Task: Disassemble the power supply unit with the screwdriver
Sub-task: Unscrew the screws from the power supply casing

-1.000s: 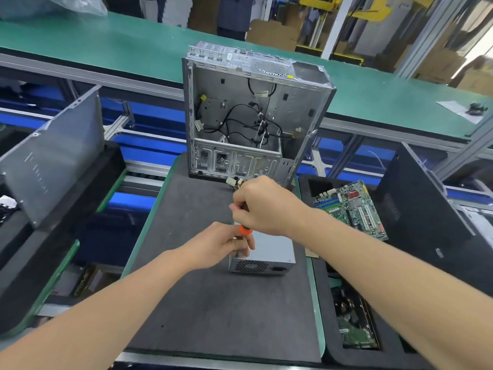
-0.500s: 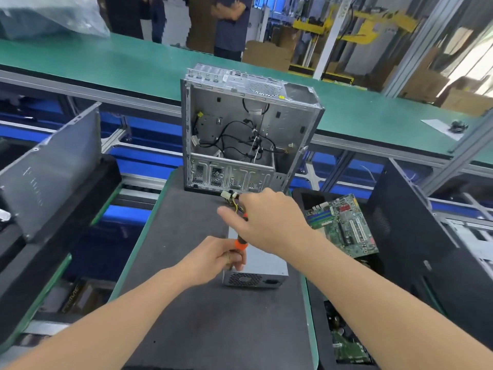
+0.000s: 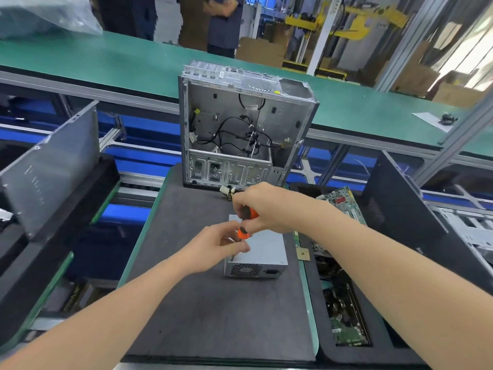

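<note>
We are applying screwdriver (image 3: pixel 244 232) to power supply unit (image 3: pixel 266 253).
Our right hand (image 3: pixel 269 206) is gripping handle; left hand (image 3: pixel 214 249) pinching shaft.

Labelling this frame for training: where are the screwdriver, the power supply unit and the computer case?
screwdriver (image 3: pixel 243 232), head view, orange handle collar.
power supply unit (image 3: pixel 268 249), head view, bare top plate.
computer case (image 3: pixel 281 118), head view, inner back wall.
</note>
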Action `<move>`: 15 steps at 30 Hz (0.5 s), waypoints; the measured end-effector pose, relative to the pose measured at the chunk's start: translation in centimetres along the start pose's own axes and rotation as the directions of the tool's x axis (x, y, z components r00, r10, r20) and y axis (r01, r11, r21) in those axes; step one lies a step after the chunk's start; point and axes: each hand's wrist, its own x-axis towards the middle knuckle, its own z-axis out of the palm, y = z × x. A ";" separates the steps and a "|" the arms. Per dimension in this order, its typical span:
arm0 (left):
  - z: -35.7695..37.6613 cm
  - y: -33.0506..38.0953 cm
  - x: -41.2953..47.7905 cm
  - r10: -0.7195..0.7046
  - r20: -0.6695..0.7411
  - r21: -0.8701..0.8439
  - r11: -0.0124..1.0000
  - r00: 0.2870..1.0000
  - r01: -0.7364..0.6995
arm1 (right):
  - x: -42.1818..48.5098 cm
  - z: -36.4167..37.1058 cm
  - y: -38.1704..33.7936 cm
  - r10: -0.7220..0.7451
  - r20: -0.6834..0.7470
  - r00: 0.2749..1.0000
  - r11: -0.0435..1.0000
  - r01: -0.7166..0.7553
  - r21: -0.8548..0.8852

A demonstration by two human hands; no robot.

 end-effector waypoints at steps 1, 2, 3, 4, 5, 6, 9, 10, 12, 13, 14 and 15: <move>-0.1 0.1 0.0 0.004 0.004 -0.017 1.000 1.000 -0.004 | 0.0 -0.1 0.1 -0.035 0.009 0.999 0.999 0.035 -0.002; -0.2 0.1 0.1 0.006 0.010 -0.029 1.000 1.000 -0.006 | 0.1 -0.2 0.1 -0.057 0.020 0.998 0.998 0.057 0.004; -0.4 0.2 0.1 0.005 0.016 -0.039 0.999 1.000 -0.005 | 0.2 -0.3 0.2 -0.070 0.035 0.997 0.998 0.070 0.007; -0.5 0.2 0.1 0.005 0.021 -0.046 0.999 1.000 -0.004 | 0.3 -0.5 0.2 -0.080 0.052 0.995 0.997 0.080 -0.002; -0.6 0.2 0.1 0.005 0.022 -0.050 0.999 1.000 -0.004 | 0.4 -0.5 0.2 -0.089 0.069 0.994 0.996 0.091 -0.021; -0.7 0.2 0.1 0.005 0.019 -0.057 0.998 1.000 -0.004 | 0.5 -0.6 0.1 -0.102 0.082 0.991 0.994 0.106 -0.038; -0.7 0.0 0.2 0.001 0.006 -0.081 0.997 1.000 -0.001 | 0.7 -0.6 -0.4 -0.118 0.081 0.990 0.992 0.122 -0.040; -0.7 -0.1 0.1 -0.001 0.004 -0.085 0.996 1.000 0.001 | 0.6 -0.5 -0.5 -0.111 0.066 0.992 0.993 0.114 -0.035; -0.6 -0.3 0.1 -0.005 -0.002 -0.086 0.996 1.000 0.005 | 0.2 -0.4 -0.8 -0.094 0.020 0.995 0.995 0.095 -0.020; -0.6 -0.5 0.1 -0.006 -0.006 -0.081 0.997 1.000 0.006 | 0.0 -0.3 -1.1 -0.079 -0.021 0.997 0.997 0.078 -0.009; -0.6 -0.6 0.2 -0.009 -0.010 -0.075 0.997 1.000 0.009 | -0.1 -0.2 -1.4 -0.042 -0.081 0.996 0.999 0.041 -0.007; -0.6 -0.7 0.2 -0.017 -0.016 -0.070 0.997 1.000 0.015 | -0.1 0.1 -1.6 0.019 -0.159 0.987 0.999 -0.024 -0.032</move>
